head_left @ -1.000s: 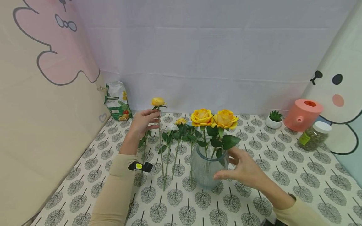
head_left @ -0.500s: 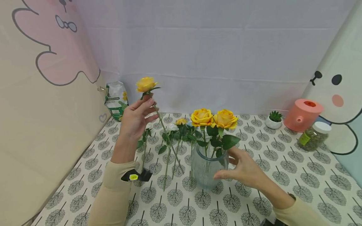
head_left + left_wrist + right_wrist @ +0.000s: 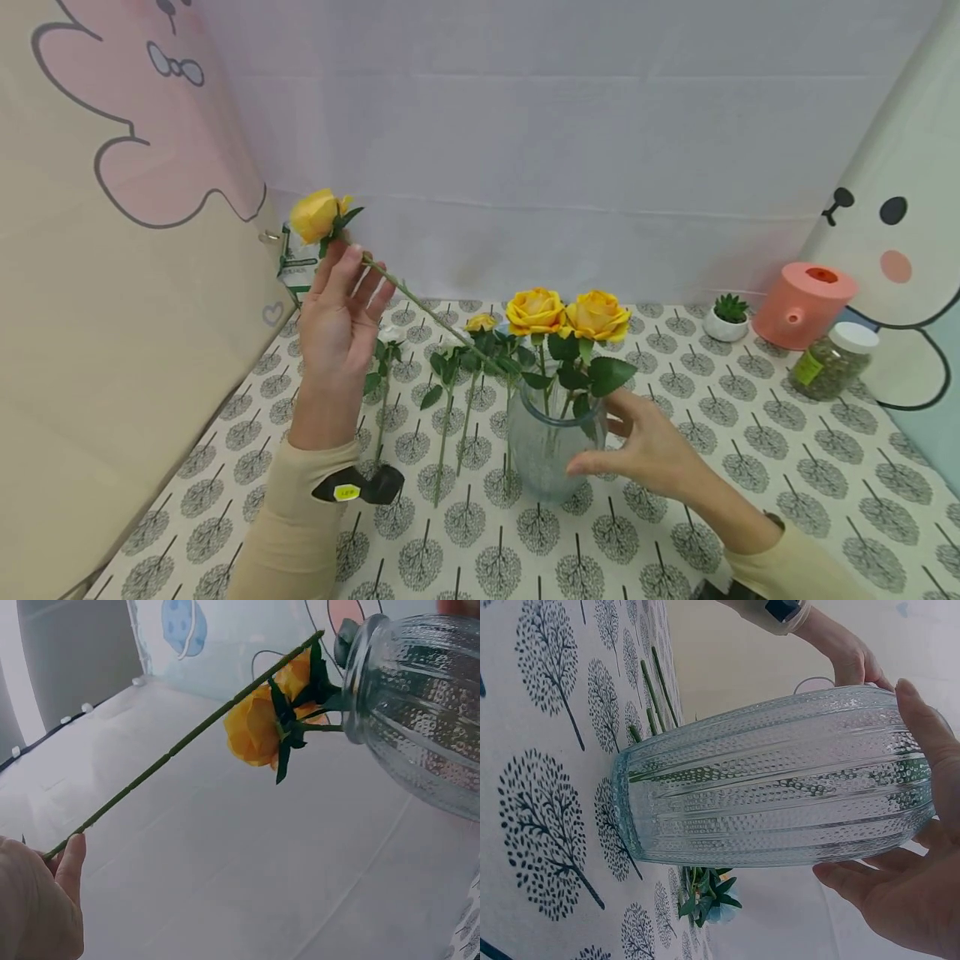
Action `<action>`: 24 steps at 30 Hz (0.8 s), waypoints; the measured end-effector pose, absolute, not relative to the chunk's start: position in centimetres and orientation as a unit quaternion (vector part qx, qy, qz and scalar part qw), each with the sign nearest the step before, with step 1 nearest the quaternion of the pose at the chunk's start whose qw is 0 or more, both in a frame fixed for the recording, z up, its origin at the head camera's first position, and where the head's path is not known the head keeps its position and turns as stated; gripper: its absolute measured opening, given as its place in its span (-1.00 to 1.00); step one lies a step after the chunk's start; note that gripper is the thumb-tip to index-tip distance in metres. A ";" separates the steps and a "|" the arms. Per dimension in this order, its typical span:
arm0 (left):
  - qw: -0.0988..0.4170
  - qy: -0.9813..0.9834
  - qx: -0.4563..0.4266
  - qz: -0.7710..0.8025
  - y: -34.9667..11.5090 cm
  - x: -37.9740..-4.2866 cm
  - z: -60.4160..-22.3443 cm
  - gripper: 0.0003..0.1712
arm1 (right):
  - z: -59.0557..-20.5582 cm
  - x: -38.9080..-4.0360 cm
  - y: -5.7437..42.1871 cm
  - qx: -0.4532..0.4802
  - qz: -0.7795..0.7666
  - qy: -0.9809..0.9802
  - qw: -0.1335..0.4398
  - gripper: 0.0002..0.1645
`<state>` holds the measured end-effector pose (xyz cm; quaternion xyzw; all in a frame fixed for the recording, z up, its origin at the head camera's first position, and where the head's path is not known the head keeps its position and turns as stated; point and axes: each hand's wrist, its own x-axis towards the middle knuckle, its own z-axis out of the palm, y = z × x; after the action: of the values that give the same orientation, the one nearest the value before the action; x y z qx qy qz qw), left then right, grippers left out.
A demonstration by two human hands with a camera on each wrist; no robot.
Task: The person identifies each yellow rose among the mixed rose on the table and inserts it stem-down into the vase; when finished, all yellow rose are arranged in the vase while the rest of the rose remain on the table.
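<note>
My left hand (image 3: pixel 337 325) pinches the stem of a yellow rose (image 3: pixel 318 215) just under its bloom. The stem slants down to the right, and its end is near the vase's mouth among leaves. In the left wrist view the stem end (image 3: pixel 319 636) is outside the rim, near the blooms. My right hand (image 3: pixel 660 446) grips the side of a ribbed clear glass vase (image 3: pixel 546 471), which stands upright on the cloth. Thumb and fingers (image 3: pixel 847 881) wrap it in the right wrist view. Two yellow roses (image 3: pixel 598 317) with green leaves stand in the vase.
Left of the vase lie several stemmed flowers, among them a white rose (image 3: pixel 392 335) and a small yellow rose (image 3: pixel 480 322). At back right are a potted succulent (image 3: pixel 727 318), a pink watering can (image 3: pixel 802 308) and a lidded jar (image 3: pixel 834 362). A bag (image 3: pixel 298 262) stands back left.
My left hand has lifted the yellow rose off the table and moved left and up. Its stem has tilted, swinging its lower end right toward the vase. My right hand stays on the vase.
</note>
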<state>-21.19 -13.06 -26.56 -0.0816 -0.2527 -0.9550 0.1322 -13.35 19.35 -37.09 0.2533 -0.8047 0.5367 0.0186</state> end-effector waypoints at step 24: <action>0.334 -0.317 -0.326 -0.826 -8.8 -17.5 -27.5 -0.81 | -37.3 -13.4 19.3 0.262 0.537 -0.801 0.029 0.12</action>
<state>-17.53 -8.77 -27.46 -0.3263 -0.3166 -0.8256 0.3342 -13.39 19.27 -37.26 0.2625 -0.8015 0.5366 0.0287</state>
